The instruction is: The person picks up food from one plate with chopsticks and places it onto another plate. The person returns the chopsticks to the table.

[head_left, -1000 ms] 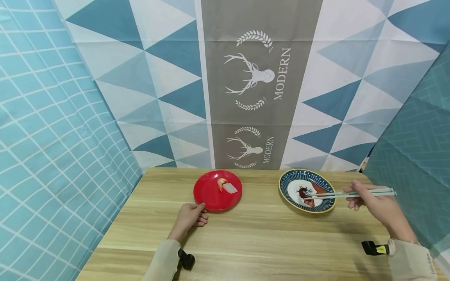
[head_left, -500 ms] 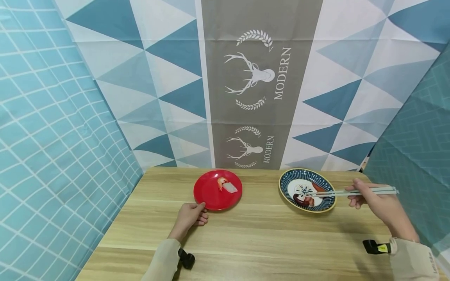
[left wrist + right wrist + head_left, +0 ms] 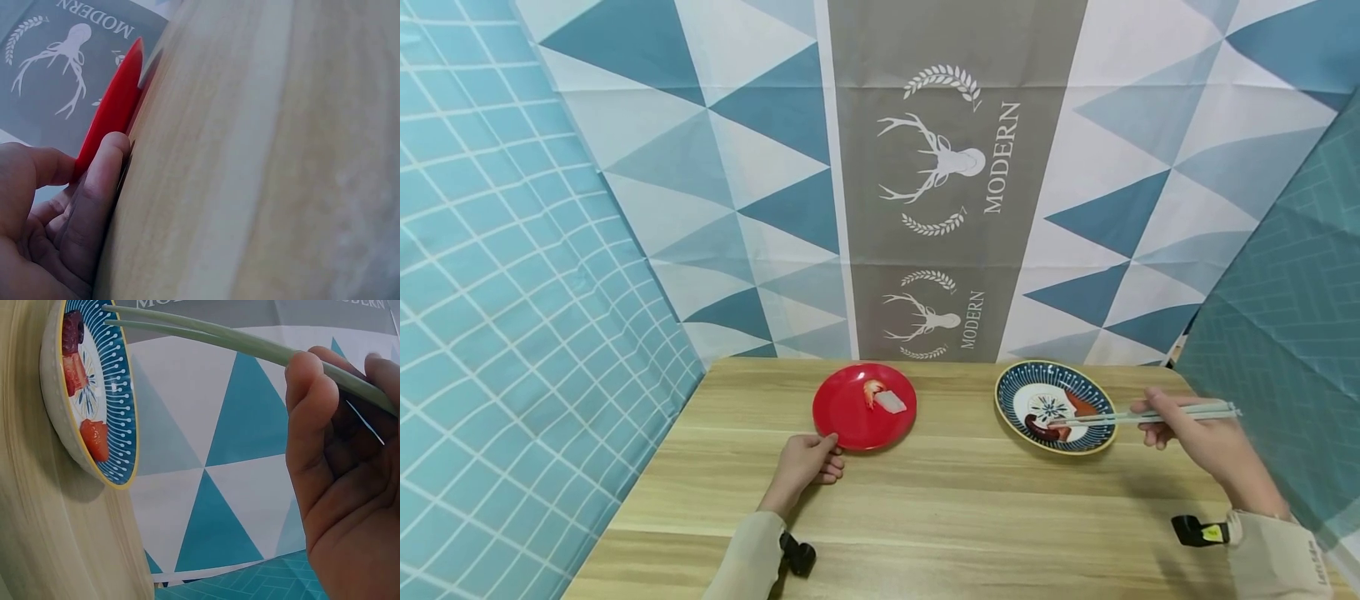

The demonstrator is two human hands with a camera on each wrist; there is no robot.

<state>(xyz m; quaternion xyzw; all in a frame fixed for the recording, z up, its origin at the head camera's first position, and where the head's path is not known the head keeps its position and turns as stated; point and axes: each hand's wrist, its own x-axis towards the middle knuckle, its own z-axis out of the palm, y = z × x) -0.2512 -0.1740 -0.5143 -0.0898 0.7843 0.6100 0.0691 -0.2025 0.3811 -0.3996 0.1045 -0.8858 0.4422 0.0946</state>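
My left hand (image 3: 808, 462) pinches the near left rim of a red plate (image 3: 842, 408), thumb on top and fingers beneath. On that plate lie a shrimp (image 3: 872, 392) and a white slice (image 3: 891, 402). My right hand (image 3: 1183, 425) holds a pair of pale green chopsticks (image 3: 244, 344), which reach left over a blue-patterned dish (image 3: 1015, 392). Their tips overlap the food in the head view. In the right wrist view they stand slightly apart, with nothing between them. The dish holds a dark red curved piece (image 3: 1039, 428), a red-and-white chunk (image 3: 75, 374) and an orange-red piece (image 3: 95, 439).
Both dishes stand near the back of a wood-grain table (image 3: 925, 517), with bare tabletop between them. A patterned cloth (image 3: 940, 208) hangs right behind the table. Blue tiled cloth (image 3: 512, 292) closes off the left side, and a teal one (image 3: 1285, 317) the right.
The dark red piece has come down toward the near left part of the blue dish, away from its centre. The chopsticks have shifted only slightly. My left hand and the red plate have stayed put.
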